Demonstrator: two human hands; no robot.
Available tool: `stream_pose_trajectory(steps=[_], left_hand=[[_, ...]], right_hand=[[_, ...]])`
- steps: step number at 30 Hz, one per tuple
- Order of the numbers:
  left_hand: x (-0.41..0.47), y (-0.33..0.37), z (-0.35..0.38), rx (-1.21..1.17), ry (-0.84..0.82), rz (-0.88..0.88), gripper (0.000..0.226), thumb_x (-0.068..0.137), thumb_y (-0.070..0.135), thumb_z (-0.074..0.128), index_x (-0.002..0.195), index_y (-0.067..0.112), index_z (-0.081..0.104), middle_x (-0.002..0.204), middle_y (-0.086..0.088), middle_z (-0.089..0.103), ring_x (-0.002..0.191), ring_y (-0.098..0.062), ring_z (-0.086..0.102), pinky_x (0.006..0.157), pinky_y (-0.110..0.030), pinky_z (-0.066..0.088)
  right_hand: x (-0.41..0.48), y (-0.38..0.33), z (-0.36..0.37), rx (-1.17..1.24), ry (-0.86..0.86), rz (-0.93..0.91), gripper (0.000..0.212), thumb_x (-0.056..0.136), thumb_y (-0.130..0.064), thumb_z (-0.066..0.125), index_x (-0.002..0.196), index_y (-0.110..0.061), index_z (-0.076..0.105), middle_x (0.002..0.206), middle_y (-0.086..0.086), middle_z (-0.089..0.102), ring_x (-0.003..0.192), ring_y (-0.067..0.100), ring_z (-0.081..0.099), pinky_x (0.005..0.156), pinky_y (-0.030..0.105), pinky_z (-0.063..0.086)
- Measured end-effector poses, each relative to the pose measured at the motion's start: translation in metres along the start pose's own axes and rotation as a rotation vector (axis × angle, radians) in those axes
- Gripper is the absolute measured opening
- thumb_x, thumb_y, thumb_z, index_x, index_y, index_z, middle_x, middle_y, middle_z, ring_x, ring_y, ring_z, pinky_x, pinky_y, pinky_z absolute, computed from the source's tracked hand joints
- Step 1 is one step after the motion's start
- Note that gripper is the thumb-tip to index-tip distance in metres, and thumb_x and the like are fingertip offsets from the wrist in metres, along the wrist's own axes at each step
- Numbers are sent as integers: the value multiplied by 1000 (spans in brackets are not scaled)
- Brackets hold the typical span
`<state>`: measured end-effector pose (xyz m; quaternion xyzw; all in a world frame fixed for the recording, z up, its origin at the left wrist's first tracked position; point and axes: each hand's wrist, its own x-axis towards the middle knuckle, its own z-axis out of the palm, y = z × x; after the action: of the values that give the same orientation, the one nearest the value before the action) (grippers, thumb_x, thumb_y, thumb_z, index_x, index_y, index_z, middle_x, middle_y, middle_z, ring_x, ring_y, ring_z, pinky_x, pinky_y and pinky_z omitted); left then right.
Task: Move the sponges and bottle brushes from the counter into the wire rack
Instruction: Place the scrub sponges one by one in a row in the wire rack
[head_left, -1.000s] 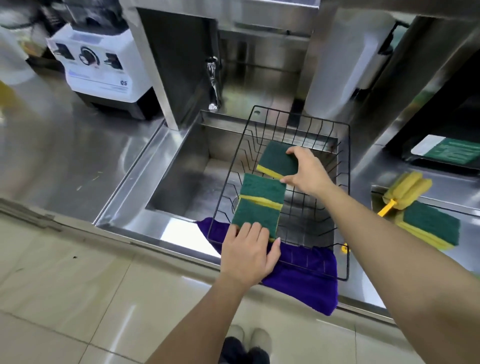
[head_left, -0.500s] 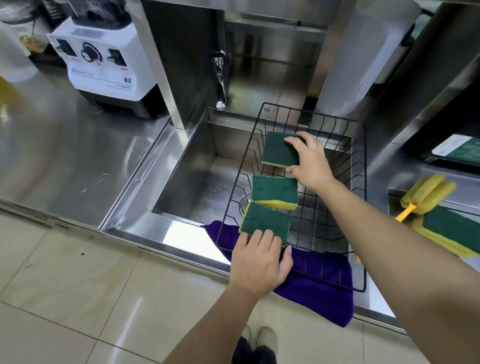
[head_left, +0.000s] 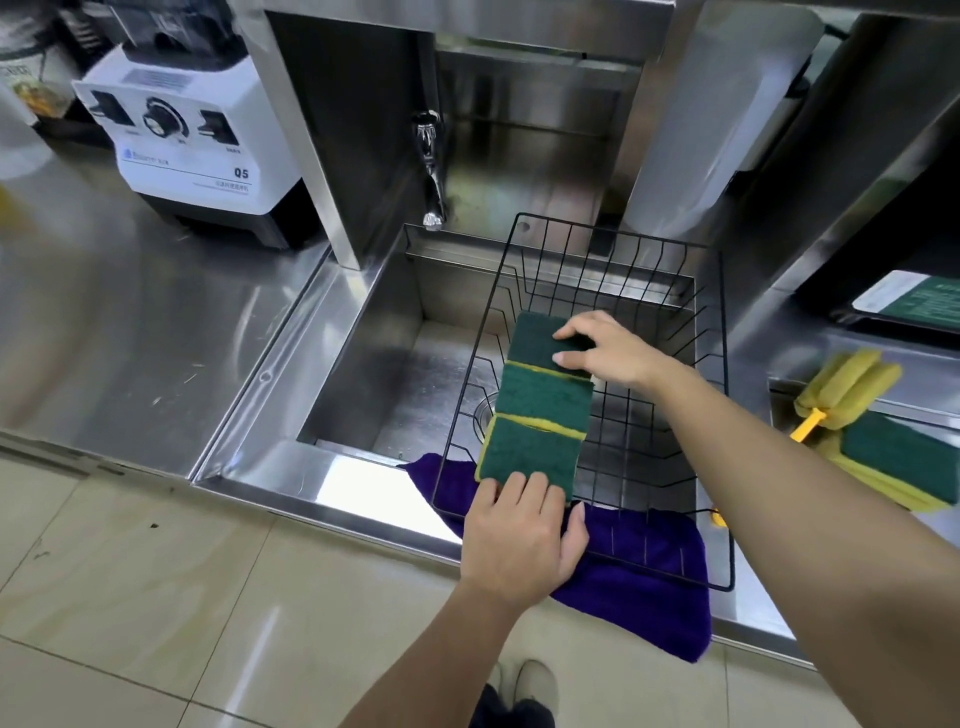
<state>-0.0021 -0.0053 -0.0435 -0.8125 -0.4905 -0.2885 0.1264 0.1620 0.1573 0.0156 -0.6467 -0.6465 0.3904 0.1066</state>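
Stainless steel bench and sink, with a black wire rack standing over the sink on a purple cloth.

Three green-and-yellow sponges lie in a row inside the rack, their line running away from the person. The left hand rests flat on the near sponge with an open grip; the right hand lies on the far one, fingers spread and not closed. One more green sponge and a yellow bottle brush wait on the bench to the right, nearer to the right hand.
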Motion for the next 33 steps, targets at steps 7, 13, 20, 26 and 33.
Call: stream_pose_trajectory(steps=[7,13,20,26,33], left_hand=[[2,-1,-1,-4,-26,8,36,93,32,45,64,14,55,64,-1,50,59,-20,45,57,-33,35],[4,-2,-2,4,-68,25,36,93,31,45,64,13,56,65,-2,52,60,-22,48,57,-34,37],[14,15,-6,1,-80,137,34,93,31,44,69,11,57,70,-6,52,66,-26,49,66,-39,35],[27,71,8,-41,-167,250,37,93,37,40,75,11,60,75,-6,56,70,-27,51,68,-40,34],[25,73,14,-37,-128,261,37,92,32,41,67,12,60,67,-5,56,63,-26,52,59,-37,41]], right_hand=[[-7,-11,1,-421,8,81,46,92,-46,46,138,-36,42,159,8,15,146,30,10,115,49,12],[-48,3,-4,-486,315,27,39,92,-30,49,129,-17,50,140,12,43,130,31,36,107,43,28],[-117,70,-55,-297,826,341,27,87,-18,53,109,-2,53,115,21,58,111,39,52,90,44,40],[-168,137,-65,-167,886,754,51,88,-31,57,121,5,44,128,26,49,122,41,44,101,48,36],[-189,181,-59,55,789,950,76,83,-55,55,128,5,42,134,24,45,128,39,41,107,46,34]])
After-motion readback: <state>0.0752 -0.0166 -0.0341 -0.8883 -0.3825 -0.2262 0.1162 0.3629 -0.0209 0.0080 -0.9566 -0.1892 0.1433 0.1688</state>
